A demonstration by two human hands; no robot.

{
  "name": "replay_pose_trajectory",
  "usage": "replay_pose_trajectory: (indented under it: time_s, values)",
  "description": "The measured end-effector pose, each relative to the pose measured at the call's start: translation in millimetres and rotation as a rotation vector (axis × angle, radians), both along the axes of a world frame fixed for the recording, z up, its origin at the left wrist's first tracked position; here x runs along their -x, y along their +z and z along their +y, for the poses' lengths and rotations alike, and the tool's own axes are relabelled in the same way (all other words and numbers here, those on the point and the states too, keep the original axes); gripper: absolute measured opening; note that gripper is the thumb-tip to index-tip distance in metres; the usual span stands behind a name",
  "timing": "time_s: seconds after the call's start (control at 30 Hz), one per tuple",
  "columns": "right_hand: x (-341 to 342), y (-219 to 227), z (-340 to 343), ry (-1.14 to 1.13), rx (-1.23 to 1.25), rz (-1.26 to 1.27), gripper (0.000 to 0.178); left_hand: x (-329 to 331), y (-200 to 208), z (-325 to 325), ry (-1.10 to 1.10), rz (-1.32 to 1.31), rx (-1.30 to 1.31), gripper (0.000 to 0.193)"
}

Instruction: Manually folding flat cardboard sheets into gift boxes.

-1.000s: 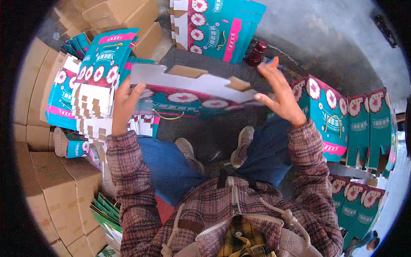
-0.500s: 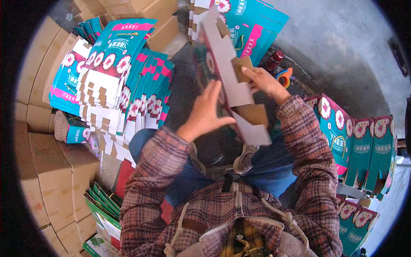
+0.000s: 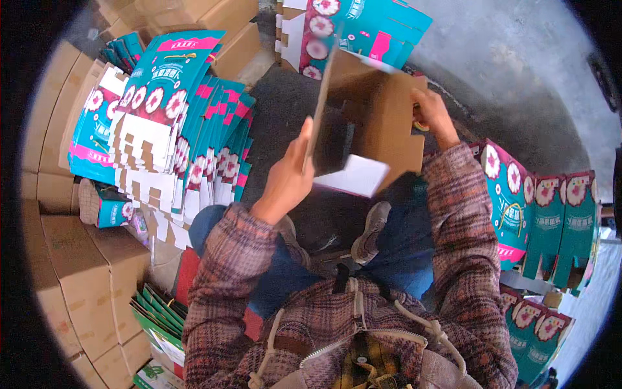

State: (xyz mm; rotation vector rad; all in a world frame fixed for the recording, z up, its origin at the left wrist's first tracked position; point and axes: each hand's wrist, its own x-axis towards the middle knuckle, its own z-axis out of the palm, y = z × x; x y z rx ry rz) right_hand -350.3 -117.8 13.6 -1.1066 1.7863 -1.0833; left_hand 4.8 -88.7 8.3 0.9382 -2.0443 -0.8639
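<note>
Head view: the carton is being folded up from its flat blank. The half-formed teal carton [image 3: 369, 123], brown inside showing, is held up over the knees. The left hand [image 3: 288, 178] pinches one side panel, thumb along its edge; the right hand [image 3: 433, 113] closes round the far wall. Next, by my judgement, the loose white flap (hanging at the bottom) needs tucking in, which calls for one hand to let go. A leaning stack of flat blanks [image 3: 175, 136] crowds the left, brown shipping boxes [image 3: 78, 272] beyond it, and finished teal cartons [image 3: 551, 214] stand to the right.
</note>
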Motion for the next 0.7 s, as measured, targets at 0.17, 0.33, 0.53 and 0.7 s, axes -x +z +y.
replay_pose_trajectory:
  time_s: [0.17,0.33,0.53,0.7]
  values:
    - [1.8,-29.0,-10.0,-0.036,0.05,-0.035,0.034,-15.9,-2.0,8.5,-0.189,-0.412,-0.113,0.066]
    - [3.5,-40.9,-20.7,0.043,0.095,0.194,0.041,-13.7,-1.4,1.0,-0.229,-0.429,0.0,0.068]
    - [-52.0,0.5,-3.7,0.006,0.46,1.107,0.058,-15.2,-12.1,8.6,-0.361,-0.421,0.237,0.081]
    - [-40.7,10.6,-19.9,0.11,0.298,1.068,0.036,-1.9,-15.4,7.0,-0.386,-0.41,0.269,0.081]
